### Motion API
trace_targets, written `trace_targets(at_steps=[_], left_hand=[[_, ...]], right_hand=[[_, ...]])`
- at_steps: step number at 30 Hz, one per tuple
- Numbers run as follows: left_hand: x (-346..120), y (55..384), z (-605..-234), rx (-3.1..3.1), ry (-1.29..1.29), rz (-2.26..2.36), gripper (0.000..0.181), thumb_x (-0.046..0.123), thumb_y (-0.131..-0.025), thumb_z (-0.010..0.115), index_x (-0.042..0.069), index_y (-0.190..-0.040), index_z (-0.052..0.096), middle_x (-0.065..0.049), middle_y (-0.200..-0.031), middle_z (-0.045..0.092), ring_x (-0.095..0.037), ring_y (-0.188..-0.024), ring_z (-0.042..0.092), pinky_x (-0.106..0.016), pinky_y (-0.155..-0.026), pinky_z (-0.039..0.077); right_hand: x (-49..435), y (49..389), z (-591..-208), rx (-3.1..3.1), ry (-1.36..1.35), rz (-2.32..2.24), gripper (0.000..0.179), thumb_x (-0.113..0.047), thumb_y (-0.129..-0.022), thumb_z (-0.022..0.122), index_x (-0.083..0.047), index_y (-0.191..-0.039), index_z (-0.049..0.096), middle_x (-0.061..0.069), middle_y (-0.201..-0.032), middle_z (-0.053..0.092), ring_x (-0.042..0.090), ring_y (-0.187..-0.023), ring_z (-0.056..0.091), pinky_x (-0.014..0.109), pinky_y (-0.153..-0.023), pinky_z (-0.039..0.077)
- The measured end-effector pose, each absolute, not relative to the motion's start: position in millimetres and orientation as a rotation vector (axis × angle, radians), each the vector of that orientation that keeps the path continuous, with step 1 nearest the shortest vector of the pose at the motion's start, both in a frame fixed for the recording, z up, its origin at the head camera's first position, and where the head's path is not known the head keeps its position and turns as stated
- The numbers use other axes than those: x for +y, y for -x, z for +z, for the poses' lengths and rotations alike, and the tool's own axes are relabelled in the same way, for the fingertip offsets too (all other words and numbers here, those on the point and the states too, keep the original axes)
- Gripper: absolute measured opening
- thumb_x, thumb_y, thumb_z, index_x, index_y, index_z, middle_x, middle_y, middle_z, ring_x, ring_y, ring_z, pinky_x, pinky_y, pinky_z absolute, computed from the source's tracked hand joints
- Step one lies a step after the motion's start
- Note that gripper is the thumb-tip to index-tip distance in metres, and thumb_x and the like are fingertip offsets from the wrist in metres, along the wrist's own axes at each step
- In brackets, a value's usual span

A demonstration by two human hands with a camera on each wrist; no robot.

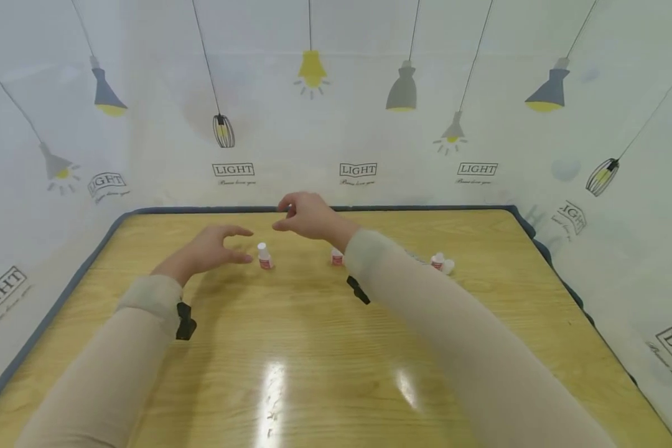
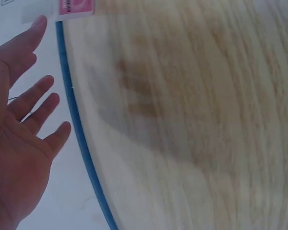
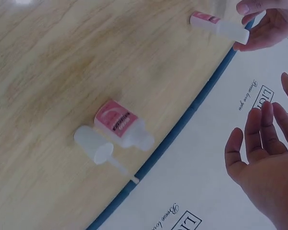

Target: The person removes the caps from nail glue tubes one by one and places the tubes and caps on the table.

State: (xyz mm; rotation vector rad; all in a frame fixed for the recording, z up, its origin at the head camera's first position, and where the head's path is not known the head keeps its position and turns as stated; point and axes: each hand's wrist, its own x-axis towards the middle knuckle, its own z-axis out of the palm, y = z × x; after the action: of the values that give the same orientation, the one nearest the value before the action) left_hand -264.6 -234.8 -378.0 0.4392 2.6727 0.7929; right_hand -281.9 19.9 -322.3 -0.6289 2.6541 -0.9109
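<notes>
My left hand (image 1: 210, 249) is held with thumb and fingers apart, just left of a small white bottle with a pink label (image 1: 265, 256) standing on the table. That bottle's capped top (image 3: 235, 31) shows beside the left fingers in the right wrist view. My right hand (image 1: 312, 216) hovers beyond it to the right, fingers loosely bent and holding nothing. Another labelled bottle (image 1: 336, 256) is partly hidden by the right sleeve. In the right wrist view an uncapped bottle (image 3: 117, 121) stands beside a white cap with a thin stem (image 3: 93, 143).
A third bottle (image 1: 437, 261) stands further right, with a small white piece (image 1: 448, 266) against it. The wooden table (image 1: 313, 348) has a dark blue edge, and a white printed sheet (image 1: 336, 137) surrounds it behind and at the sides.
</notes>
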Motion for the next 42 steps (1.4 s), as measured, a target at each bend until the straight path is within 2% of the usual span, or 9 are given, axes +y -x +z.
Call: trace_targets(at_steps=[8, 13, 15, 20, 25, 28, 33, 36, 42], left_hand=[[-236.5, 269.4, -393.2, 2.660, -0.411, 0.903, 0.060, 0.041, -0.084, 0.075, 0.023, -0.138, 0.055, -0.008, -0.156, 0.039, -0.039, -0.147, 0.026, -0.067, -0.113, 0.026], [-232.7, 274.2, -401.3, 2.699, -0.456, 0.887, 0.063, 0.045, -0.080, 0.078, 0.020, -0.135, 0.059, -0.005, -0.165, 0.019, -0.038, -0.152, 0.005, -0.074, -0.113, 0.014], [-231.0, 274.7, -403.8, 2.707, -0.458, 0.882, 0.066, 0.049, -0.078, 0.079, 0.021, -0.135, 0.059, -0.003, -0.166, 0.014, -0.036, -0.153, 0.000, -0.075, -0.112, 0.013], [-228.7, 275.0, -406.9, 2.697, -0.437, 0.899, 0.064, 0.055, -0.077, 0.078, 0.021, -0.130, 0.064, -0.002, -0.165, 0.018, -0.035, -0.153, 0.002, -0.075, -0.112, 0.013], [-227.9, 276.4, -408.7, 2.692, -0.417, 0.884, 0.058, 0.055, -0.077, 0.078, 0.020, -0.122, 0.069, -0.005, -0.164, 0.022, -0.037, -0.153, 0.004, -0.075, -0.112, 0.012], [-226.5, 277.5, -410.9, 2.696, -0.441, 0.871, 0.057, 0.057, -0.075, 0.078, 0.022, -0.119, 0.071, -0.007, -0.163, 0.024, -0.039, -0.152, 0.004, -0.075, -0.112, 0.012], [-226.4, 277.8, -416.0, 2.687, -0.455, 0.863, 0.053, 0.060, -0.073, 0.078, 0.025, -0.114, 0.073, -0.007, -0.164, 0.023, -0.039, -0.152, 0.002, -0.074, -0.114, 0.009], [-224.7, 278.2, -418.2, 2.678, -0.449, 0.850, 0.055, 0.060, -0.075, 0.076, 0.024, -0.116, 0.072, -0.008, -0.164, 0.023, -0.040, -0.152, 0.002, -0.073, -0.114, 0.006], [-218.9, 278.0, -426.0, 2.630, -0.473, 0.848, 0.058, 0.058, -0.081, 0.073, 0.027, -0.129, 0.065, -0.004, -0.164, 0.021, -0.042, -0.152, -0.002, -0.076, -0.112, 0.004]], right_hand=[[-2.7, 280.5, -338.7, 2.627, 0.622, -0.953, 0.049, -0.040, -0.091, 0.068, -0.016, -0.133, 0.056, 0.002, -0.109, 0.063, 0.015, -0.092, 0.062, 0.028, -0.073, 0.054], [-11.6, 277.6, -347.7, 2.639, 0.625, -0.942, 0.055, -0.042, -0.090, 0.069, -0.017, -0.136, 0.054, 0.000, -0.106, 0.065, 0.014, -0.091, 0.062, 0.027, -0.073, 0.054], [-14.1, 275.7, -350.8, 2.637, 0.629, -0.912, 0.055, -0.043, -0.090, 0.069, -0.018, -0.137, 0.054, -0.002, -0.105, 0.065, 0.013, -0.092, 0.061, 0.027, -0.074, 0.053], [-19.9, 272.1, -357.3, 2.653, 0.653, -0.850, 0.051, -0.045, -0.091, 0.067, -0.019, -0.134, 0.057, -0.005, -0.107, 0.066, 0.010, -0.096, 0.061, 0.026, -0.078, 0.053], [-22.0, 272.8, -361.3, 2.649, 0.682, -0.846, 0.045, -0.039, -0.093, 0.067, -0.014, -0.129, 0.061, -0.001, -0.120, 0.066, 0.011, -0.099, 0.061, 0.029, -0.085, 0.054], [-20.8, 272.9, -362.5, 2.652, 0.703, -0.841, 0.040, -0.037, -0.093, 0.068, -0.011, -0.124, 0.064, 0.001, -0.120, 0.067, 0.012, -0.097, 0.063, 0.029, -0.086, 0.055], [-21.8, 273.2, -365.5, 2.649, 0.718, -0.842, 0.025, -0.036, -0.093, 0.067, -0.014, -0.106, 0.071, -0.002, -0.104, 0.070, 0.012, -0.092, 0.062, 0.029, -0.082, 0.054], [-23.3, 273.4, -366.3, 2.657, 0.738, -0.830, 0.021, -0.035, -0.094, 0.066, -0.015, -0.100, 0.072, -0.004, -0.097, 0.070, 0.010, -0.088, 0.062, 0.026, -0.078, 0.053], [-24.2, 270.3, -364.7, 2.696, 0.742, -0.779, 0.032, -0.046, -0.093, 0.064, -0.014, -0.090, 0.071, -0.003, -0.080, 0.068, 0.009, -0.068, 0.058, 0.021, -0.060, 0.048]])
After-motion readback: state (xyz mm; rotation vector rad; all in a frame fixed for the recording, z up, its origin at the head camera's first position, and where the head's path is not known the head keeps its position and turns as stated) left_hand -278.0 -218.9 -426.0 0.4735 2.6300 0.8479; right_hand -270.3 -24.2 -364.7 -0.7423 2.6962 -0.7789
